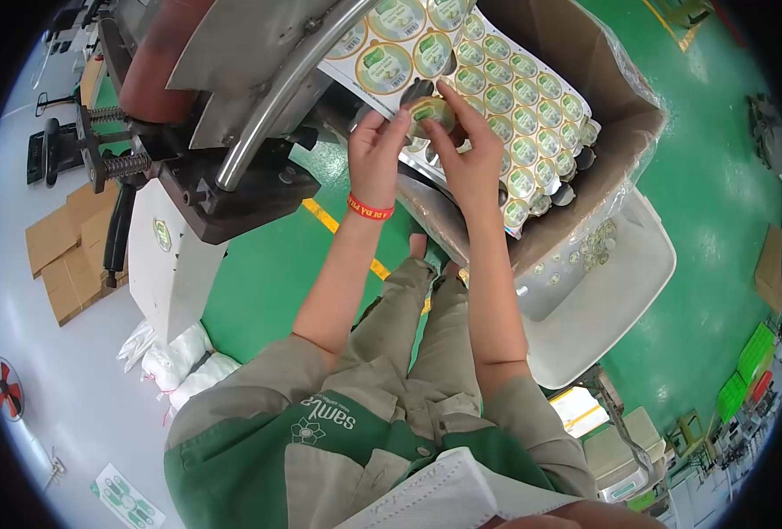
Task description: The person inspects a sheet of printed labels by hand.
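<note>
A round printed lid [431, 113], green and gold, is held up between both hands. Thumb and fingers of my left hand [376, 163] pinch its left edge, and a red band circles that wrist. My right hand [472, 159] grips the lid's right side, with the index finger reaching over the top. Just behind them, a sheet of printed round lids [521, 119] slopes down from the machine across an open cardboard box [576, 44]. Some of the sheet's circles look dark or punched through.
A machine with a curved metal bar [272, 106] and a dark block [232, 198] stands close on the left. Below the box, a white tub [624, 300] holds several loose round lids. White sacks [175, 357] and flat cardboard [78, 251] lie at left.
</note>
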Available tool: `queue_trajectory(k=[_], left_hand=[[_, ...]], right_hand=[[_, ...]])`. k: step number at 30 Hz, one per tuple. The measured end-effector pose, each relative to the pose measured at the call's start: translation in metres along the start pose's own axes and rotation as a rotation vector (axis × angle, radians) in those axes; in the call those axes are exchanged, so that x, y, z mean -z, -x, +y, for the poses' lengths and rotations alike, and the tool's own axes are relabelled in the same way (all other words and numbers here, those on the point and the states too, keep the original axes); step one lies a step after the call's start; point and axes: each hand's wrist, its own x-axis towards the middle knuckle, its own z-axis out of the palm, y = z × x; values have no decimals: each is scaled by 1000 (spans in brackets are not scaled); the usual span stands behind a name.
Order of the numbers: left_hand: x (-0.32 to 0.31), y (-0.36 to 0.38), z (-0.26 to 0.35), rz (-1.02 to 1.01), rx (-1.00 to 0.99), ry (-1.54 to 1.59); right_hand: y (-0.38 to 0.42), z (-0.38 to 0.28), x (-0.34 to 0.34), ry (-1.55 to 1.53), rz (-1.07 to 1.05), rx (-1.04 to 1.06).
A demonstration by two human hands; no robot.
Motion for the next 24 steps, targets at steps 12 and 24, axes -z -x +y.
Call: queue_trajectory(k=[12, 24], left_hand=[[11, 1, 14, -82, -18, 175], [5, 2, 17, -106, -26, 191]], right_hand=[[0, -3, 22, -473, 164, -98], [0, -14, 9, -407, 121, -91]])
